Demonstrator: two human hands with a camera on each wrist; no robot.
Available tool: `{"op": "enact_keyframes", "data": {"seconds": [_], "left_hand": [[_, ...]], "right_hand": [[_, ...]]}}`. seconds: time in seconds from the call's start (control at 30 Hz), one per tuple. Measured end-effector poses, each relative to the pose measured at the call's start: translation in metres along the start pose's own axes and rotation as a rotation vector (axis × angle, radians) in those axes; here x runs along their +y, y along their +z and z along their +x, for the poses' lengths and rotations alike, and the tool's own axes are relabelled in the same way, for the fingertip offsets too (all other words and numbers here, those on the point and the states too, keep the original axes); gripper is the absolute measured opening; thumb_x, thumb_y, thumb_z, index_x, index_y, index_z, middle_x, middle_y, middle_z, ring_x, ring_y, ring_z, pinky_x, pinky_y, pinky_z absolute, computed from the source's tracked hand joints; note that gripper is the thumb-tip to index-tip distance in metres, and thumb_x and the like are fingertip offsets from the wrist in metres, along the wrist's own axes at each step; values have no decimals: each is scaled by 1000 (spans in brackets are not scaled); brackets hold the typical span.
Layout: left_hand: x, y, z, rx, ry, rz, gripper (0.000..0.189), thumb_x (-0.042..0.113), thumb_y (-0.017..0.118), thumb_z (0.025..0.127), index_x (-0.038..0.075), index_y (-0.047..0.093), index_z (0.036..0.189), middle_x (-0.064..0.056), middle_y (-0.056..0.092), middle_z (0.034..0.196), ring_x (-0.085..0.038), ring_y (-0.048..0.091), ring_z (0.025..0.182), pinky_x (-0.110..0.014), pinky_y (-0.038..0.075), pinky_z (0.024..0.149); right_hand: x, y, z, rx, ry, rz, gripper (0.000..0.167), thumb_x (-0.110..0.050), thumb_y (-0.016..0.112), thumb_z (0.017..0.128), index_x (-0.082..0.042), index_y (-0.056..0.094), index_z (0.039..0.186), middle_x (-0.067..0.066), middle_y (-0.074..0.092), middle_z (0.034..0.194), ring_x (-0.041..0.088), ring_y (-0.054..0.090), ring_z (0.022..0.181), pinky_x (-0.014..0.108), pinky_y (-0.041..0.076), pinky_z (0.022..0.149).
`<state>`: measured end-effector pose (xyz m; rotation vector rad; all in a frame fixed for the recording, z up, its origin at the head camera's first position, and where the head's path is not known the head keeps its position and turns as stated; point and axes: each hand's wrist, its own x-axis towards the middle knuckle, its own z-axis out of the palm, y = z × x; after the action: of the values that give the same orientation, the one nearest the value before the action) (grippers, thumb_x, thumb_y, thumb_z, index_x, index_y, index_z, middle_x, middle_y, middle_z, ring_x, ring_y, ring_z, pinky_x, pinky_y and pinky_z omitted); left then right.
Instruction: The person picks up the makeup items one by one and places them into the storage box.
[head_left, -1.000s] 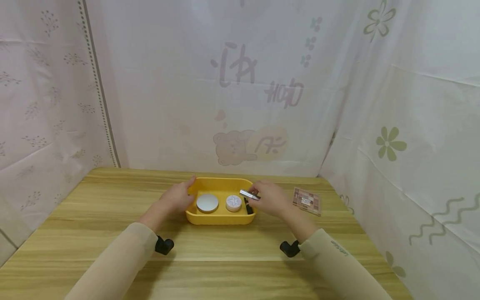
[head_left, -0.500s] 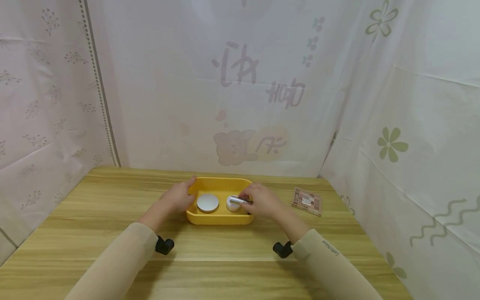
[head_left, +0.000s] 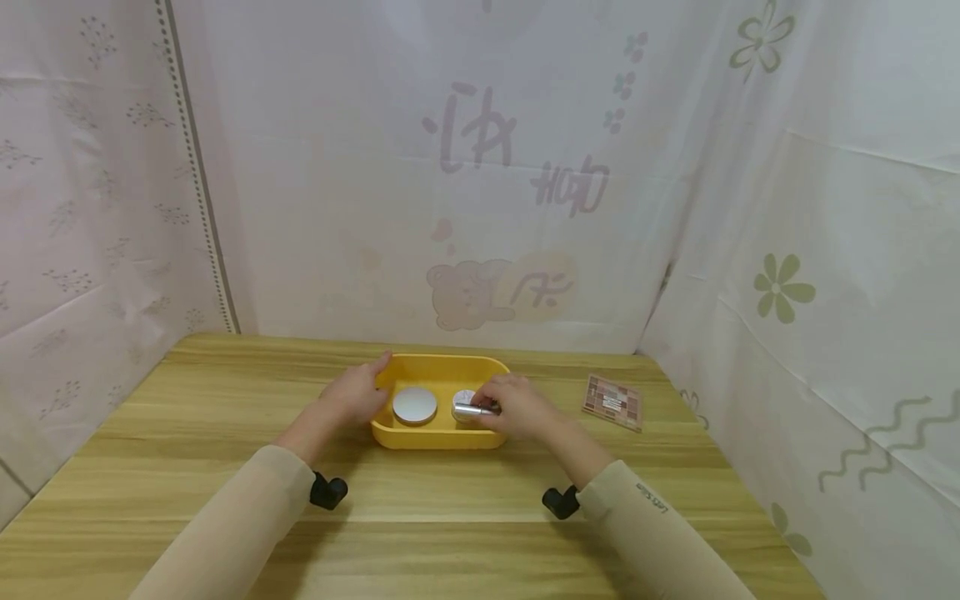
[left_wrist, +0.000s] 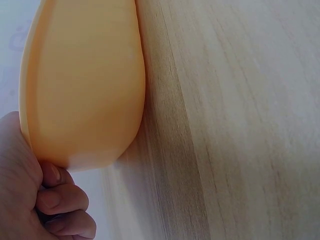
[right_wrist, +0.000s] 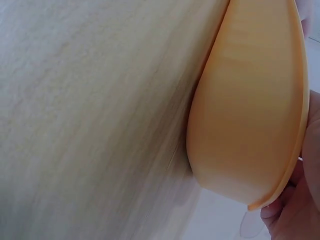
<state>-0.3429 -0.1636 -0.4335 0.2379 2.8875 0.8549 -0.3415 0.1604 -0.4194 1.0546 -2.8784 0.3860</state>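
A yellow plastic basin [head_left: 442, 439] stands on the table. At its left end my left hand [head_left: 356, 394] grips the rim; in the left wrist view several of its fingers [left_wrist: 65, 197] are curled beside the wall. My right hand [head_left: 517, 406] is over the right end and pinches a slim silver cosmetic tube [head_left: 468, 409] with a dark end. This tube lies sideways above a small round container [head_left: 464, 396] with a patterned lid, partly covering it. Left of that, a round compact with a pale lid [head_left: 415, 404] lies in the basin. The right hand hides the basin's right end.
A brown checkered makeup palette [head_left: 612, 402] lies on the wooden table [head_left: 420, 525], right of the basin. Patterned white curtains [head_left: 337, 208] hang behind the table and along both sides.
My right hand has moved left and slightly down with the silver tube, from the basin's right edge to over the small round container. The left hand stays on the rim.
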Motion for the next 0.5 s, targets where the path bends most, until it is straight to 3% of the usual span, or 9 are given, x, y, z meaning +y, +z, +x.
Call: {"op": "enact_keyframes", "data": {"seconds": [0.13, 0.3, 0.5], "left_hand": [[0, 0, 0, 3, 4, 6, 78, 18, 53, 107, 17, 21, 178, -27, 70, 142, -11, 39, 47, -27, 39, 47], [0, 0, 0, 7, 17, 10, 77, 18, 53, 107, 16, 22, 177, -29, 60, 156, -12, 39, 48, -28, 39, 48], [0, 0, 0, 6, 14, 6, 77, 18, 54, 107, 16, 22, 177, -28, 60, 156, -12, 39, 48, -27, 39, 48]], "right_hand": [[-2, -1, 1, -20, 5, 0, 17, -28, 82, 99, -20, 82, 114, -3, 77, 110, 17, 65, 103, 49, 49, 104], [-2, -1, 2, -44, 24, 19, 18, -32, 82, 100, -21, 82, 114, -5, 78, 110, 17, 67, 104, 50, 45, 109], [1, 1, 2, -54, 25, 68, 21, -32, 82, 100, -18, 82, 116, -4, 79, 109, 21, 69, 101, 53, 41, 110]]}}
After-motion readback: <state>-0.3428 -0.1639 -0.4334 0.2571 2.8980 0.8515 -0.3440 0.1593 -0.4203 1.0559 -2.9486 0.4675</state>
